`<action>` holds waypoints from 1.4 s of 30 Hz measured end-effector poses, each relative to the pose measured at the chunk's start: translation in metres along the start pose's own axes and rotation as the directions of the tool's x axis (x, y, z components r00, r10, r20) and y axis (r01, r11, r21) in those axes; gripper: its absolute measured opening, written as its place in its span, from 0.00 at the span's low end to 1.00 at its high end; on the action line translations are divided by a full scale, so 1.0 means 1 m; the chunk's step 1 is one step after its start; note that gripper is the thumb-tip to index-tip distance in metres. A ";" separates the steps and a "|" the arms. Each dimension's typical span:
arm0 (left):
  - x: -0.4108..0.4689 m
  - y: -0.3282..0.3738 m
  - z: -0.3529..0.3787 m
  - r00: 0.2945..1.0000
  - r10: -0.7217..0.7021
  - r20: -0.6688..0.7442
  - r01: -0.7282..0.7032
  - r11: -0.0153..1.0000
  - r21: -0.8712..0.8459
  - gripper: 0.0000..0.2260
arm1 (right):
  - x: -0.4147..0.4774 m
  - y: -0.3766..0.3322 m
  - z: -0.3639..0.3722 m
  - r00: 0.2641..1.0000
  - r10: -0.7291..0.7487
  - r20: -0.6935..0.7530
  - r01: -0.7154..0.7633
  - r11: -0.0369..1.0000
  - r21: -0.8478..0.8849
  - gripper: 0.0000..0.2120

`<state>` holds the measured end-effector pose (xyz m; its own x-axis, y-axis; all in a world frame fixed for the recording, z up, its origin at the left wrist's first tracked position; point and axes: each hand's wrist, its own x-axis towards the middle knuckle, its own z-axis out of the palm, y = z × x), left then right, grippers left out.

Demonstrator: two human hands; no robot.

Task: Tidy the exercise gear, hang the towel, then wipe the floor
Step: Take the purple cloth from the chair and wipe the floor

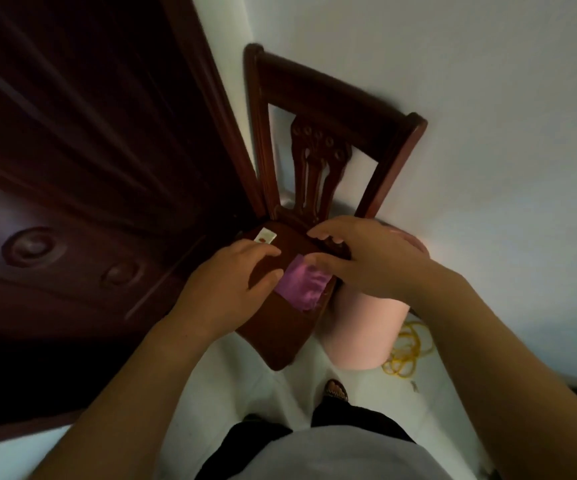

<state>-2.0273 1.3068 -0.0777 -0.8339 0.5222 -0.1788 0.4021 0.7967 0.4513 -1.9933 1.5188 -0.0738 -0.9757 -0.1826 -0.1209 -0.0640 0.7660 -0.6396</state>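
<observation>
A small purple cloth (302,285) lies crumpled on the seat of a dark wooden chair (280,327). My left hand (231,275) hovers over the seat just left of the cloth, fingers apart, thumb tip at the cloth's left edge. My right hand (366,261) covers the cloth's upper right corner, thumb resting on its top edge; whether it grips the cloth is hidden. A rolled pink mat (363,330) stands on the floor against the chair's right side. A yellow coiled band (408,351) lies on the floor beside the mat.
The chair's back (318,98) stands against a white wall (488,150). A dark wooden door (72,150) fills the left. A small white packet (265,235) sits at the seat's back corner. My sandalled foot (336,389) is on the white floor below the seat.
</observation>
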 end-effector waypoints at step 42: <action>0.306 -0.265 0.202 0.642 0.565 0.519 -0.707 0.698 0.114 0.17 | 0.178 0.135 0.338 0.427 0.750 -0.505 -0.583 0.655 0.480 0.20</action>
<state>-2.3123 1.3170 -0.4280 -0.1121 0.9431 -0.3131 0.9130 0.2221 0.3422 -2.1046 1.3811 -0.4380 -0.5703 0.8080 -0.1478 0.6274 0.3123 -0.7133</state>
